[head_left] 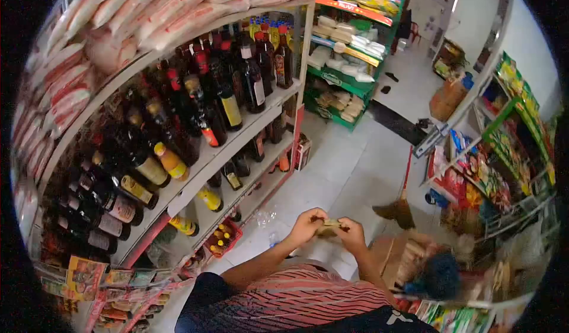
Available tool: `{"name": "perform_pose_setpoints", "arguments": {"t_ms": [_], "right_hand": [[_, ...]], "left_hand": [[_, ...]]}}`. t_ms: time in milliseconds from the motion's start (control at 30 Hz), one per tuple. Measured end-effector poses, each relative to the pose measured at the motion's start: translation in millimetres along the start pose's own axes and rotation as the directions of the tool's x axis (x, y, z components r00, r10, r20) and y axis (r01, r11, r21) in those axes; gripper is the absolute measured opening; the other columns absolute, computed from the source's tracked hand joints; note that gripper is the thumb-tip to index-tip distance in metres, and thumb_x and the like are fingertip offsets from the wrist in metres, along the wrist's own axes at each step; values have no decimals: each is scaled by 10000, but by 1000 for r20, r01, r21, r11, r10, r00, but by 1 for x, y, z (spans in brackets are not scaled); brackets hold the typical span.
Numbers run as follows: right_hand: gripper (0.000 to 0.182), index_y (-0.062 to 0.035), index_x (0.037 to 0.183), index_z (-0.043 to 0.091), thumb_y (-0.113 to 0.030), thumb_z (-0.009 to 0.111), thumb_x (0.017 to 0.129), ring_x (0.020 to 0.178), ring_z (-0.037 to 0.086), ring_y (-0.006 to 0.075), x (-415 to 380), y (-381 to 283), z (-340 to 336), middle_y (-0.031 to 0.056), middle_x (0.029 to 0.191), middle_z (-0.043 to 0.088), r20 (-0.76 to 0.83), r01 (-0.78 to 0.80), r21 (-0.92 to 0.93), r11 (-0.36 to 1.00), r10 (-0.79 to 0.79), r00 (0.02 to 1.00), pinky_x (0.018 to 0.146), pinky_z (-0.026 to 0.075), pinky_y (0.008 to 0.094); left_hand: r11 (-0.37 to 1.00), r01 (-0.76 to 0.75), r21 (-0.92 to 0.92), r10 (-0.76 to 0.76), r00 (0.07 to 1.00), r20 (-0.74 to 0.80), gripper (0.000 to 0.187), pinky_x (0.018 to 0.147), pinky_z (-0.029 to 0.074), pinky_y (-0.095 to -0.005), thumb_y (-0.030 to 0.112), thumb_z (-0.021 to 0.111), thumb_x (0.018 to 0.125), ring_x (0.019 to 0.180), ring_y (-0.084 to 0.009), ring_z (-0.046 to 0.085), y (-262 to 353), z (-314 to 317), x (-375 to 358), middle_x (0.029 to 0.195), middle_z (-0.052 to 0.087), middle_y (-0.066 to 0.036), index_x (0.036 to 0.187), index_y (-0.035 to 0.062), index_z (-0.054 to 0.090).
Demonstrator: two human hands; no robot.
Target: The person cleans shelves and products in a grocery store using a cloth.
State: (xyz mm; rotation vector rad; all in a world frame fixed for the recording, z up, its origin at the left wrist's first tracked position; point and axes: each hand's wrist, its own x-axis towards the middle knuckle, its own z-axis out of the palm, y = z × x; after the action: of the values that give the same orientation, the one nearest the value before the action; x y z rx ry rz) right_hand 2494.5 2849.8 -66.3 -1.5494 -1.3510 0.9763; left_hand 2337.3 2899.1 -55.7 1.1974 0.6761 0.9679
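Observation:
In front of my striped shirt, both hands are raised close together over the tiled floor. My left hand (306, 227) pinches one end of a small, flat, yellowish-brown piece (329, 224) with dark red bits at its ends. My right hand (352, 236) closes its fingers on the other end. The piece stretches between the two thumbs. It is too small and blurred to tell whether it is a sachet, a wrapper or folded paper.
To the left, a shelf (249, 117) carries several dark sauce bottles (252, 81), with white-and-red plastic packs (178, 16) above. A red basket (223, 239) stands below. A green rack (349, 75) is ahead. A broom (397, 213), cardboard box (382, 259) and snack racks (498, 173) are on the right.

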Motion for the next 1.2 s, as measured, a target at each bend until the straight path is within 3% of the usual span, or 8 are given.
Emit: {"name": "perform_pose_setpoints", "arguments": {"t_ms": [33,100,433,700,800,967,1067,1200], "right_hand": [[193,21,831,558,-56,633,670,562,479,88,25,-1,-6,51,642,545,15,10,-5,1000,-10,1000,535,405,233],[200,30,822,552,-29,633,649,624,517,150,84,-6,-14,87,710,553,-104,379,-273,884,-419,902,593,421,254],[166,23,806,549,84,557,652,760,526,140,282,-15,10,67,794,542,95,447,143,883,-462,882,667,424,233],[195,-9,856,517,73,541,681,789,503,119,437,-45,-25,44,846,531,424,443,359,822,-566,707,696,397,219],[261,-11,925,470,38,559,685,813,512,120,478,-52,-49,49,870,543,476,194,474,859,-435,765,724,403,245],[284,-24,918,472,12,594,664,792,520,126,517,-73,-57,52,847,543,484,254,508,823,-517,706,731,394,233],[275,-26,901,480,24,594,656,790,519,121,527,-68,-53,45,824,544,573,109,536,837,-456,681,718,397,231],[137,-26,849,483,6,528,724,752,510,98,528,-56,-53,37,813,534,587,24,547,836,-404,701,666,409,215]], "left_hand": [[1000,-10,-1,10,1000,-16,90,481,364,-191,-11,441,758,525,-58,443,13,1,20,642,496,3,780,26,521],[995,38,94,-36,999,-24,104,537,376,-197,-18,441,752,587,-63,458,33,-8,66,677,501,-6,807,25,518],[996,-13,92,55,877,-478,174,565,366,-178,-35,422,738,675,-53,470,36,-86,150,747,522,2,854,45,524],[899,-242,366,427,296,-854,186,670,383,-203,62,487,777,740,-71,464,93,-126,255,824,510,-22,955,8,498],[757,-169,631,653,176,-737,271,742,386,-240,59,509,761,822,-113,475,146,-140,296,899,504,-53,1022,0,465],[428,99,898,902,-103,-419,428,675,408,-238,95,605,699,763,-119,499,213,-195,349,864,516,-71,1072,1,416],[687,78,722,723,19,-690,388,519,400,-222,103,636,674,580,-101,489,220,-209,370,731,529,-51,1000,4,451],[768,-47,638,639,-1,-769,277,408,345,-211,69,634,667,441,-86,431,221,-214,374,608,508,-23,894,13,485]]}}
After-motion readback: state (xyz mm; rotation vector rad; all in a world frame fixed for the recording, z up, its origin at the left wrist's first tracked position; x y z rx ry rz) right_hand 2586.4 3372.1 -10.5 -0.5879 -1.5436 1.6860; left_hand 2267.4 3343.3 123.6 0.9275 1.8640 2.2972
